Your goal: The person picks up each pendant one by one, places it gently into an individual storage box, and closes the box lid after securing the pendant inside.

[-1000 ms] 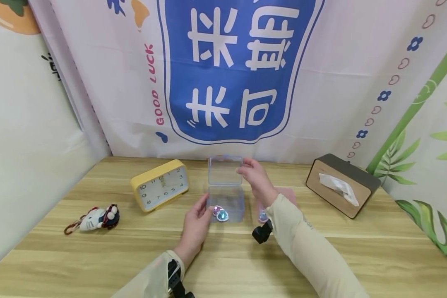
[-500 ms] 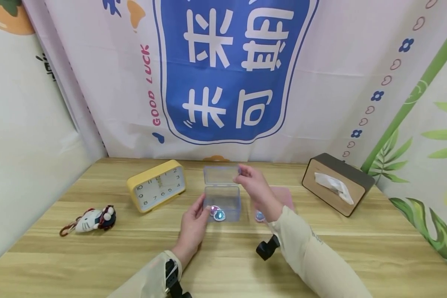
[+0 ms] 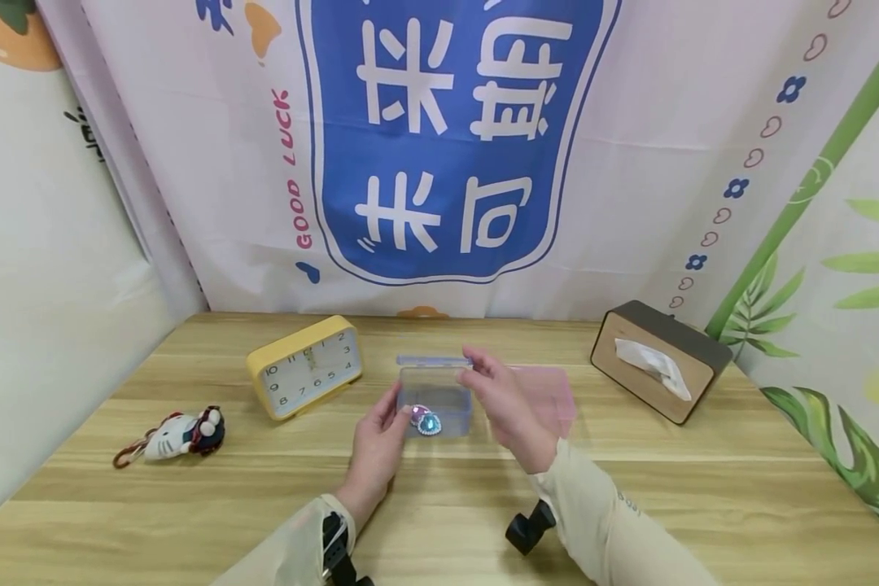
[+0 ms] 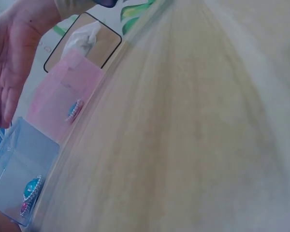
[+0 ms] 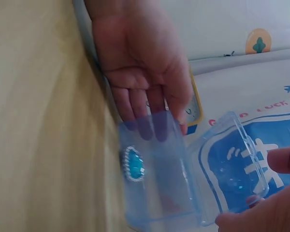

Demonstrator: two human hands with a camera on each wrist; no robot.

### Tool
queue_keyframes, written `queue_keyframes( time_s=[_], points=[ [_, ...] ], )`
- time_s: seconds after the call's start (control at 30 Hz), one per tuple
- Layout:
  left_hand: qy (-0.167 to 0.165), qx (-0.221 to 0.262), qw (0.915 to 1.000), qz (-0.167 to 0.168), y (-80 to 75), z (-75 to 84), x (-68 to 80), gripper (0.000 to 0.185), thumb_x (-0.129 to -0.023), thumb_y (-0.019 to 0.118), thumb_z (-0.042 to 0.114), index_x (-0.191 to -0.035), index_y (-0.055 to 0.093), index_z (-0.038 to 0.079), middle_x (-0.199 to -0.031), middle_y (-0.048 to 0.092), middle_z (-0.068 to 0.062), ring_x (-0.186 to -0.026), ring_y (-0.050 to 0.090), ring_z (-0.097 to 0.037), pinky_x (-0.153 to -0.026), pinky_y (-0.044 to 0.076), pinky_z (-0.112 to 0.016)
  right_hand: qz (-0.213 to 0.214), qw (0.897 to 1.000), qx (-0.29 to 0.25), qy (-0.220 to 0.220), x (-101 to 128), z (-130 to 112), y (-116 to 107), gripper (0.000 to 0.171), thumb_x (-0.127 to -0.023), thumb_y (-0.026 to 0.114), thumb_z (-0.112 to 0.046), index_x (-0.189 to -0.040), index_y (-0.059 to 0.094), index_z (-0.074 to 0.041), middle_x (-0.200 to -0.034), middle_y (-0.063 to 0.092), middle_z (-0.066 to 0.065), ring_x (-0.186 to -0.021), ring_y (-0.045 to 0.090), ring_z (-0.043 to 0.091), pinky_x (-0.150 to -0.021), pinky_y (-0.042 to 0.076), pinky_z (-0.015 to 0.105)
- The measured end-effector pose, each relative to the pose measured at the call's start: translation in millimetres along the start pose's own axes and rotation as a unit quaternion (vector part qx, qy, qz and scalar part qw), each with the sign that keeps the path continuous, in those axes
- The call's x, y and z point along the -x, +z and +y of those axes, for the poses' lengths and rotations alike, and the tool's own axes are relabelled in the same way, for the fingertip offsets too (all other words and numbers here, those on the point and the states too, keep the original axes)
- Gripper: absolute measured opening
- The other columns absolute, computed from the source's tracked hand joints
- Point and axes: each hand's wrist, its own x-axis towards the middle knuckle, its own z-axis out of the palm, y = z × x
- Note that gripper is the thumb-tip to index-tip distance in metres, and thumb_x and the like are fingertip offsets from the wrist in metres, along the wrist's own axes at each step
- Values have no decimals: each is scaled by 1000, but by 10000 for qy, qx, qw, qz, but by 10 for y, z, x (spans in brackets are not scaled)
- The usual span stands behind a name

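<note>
A clear plastic box (image 3: 439,404) stands mid-table with a blue gem (image 3: 430,423) and a pink one inside. Its hinged lid (image 3: 434,360) is tilted low over the opening. My left hand (image 3: 378,435) lies with straight fingers against the box's left wall. My right hand (image 3: 511,407) pinches the lid's right edge. The right wrist view shows the left hand (image 5: 137,63) behind the box (image 5: 159,188), the blue gem (image 5: 134,164) and the lid (image 5: 232,164) still ajar. In the left wrist view the box (image 4: 19,179) lies below the right hand (image 4: 14,53).
A pink sheet (image 3: 553,391) lies behind my right hand, with another gem (image 4: 75,110) on it. A yellow clock (image 3: 305,366) stands left of the box, a plush keychain (image 3: 176,433) lies further left, and a wooden tissue box (image 3: 659,358) sits at the right.
My right hand has swung the lid from upright down towards the box and come nearer to me. The left hand has stayed at the box's left side.
</note>
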Motion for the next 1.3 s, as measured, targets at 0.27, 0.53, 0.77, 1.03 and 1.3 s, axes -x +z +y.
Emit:
queue_keyframes(
  time_s=[0.27,0.53,0.77,1.03,1.3],
  points=[
    [18,7,9999,138,6,29,28,50,-88,53,15,-136,39,10,-142,37,-13,-128,40,-26,-102,38,-32,281,9994,-208,-79,119,181,91,53,-89,50,-18,-136,33,0,-149,18,18,-138,10,37,-113,9,52],
    [-113,327,9991,235,4,62,56,48,-89,47,12,-137,38,12,-141,40,-9,-130,37,-25,-108,32,-38,661,9969,-323,-292,140,335,146,43,-93,44,-14,-132,38,3,-140,34,22,-131,28,37,-111,19,50],
    [235,571,9980,108,-13,116,36,43,-96,39,21,-138,36,20,-146,33,1,-135,29,-20,-112,24,-39,684,9956,-586,-238,121,390,154,41,-90,43,-6,-130,37,5,-139,33,23,-133,25,37,-112,20,48],
    [229,653,9971,318,25,86,5,34,-94,44,17,-128,49,9,-138,44,-8,-129,37,-25,-110,28,-41,660,9942,-809,-256,132,388,162,44,-89,40,0,-131,33,9,-141,27,27,-134,22,39,-112,19,48],
    [196,836,9956,363,63,88,0,33,-93,42,7,-125,49,4,-140,41,-10,-132,33,-25,-111,28,-39,575,9932,-981,-249,146,387,159,47,-85,38,7,-131,30,12,-144,19,31,-136,16,40,-112,18,47]
  ],
)
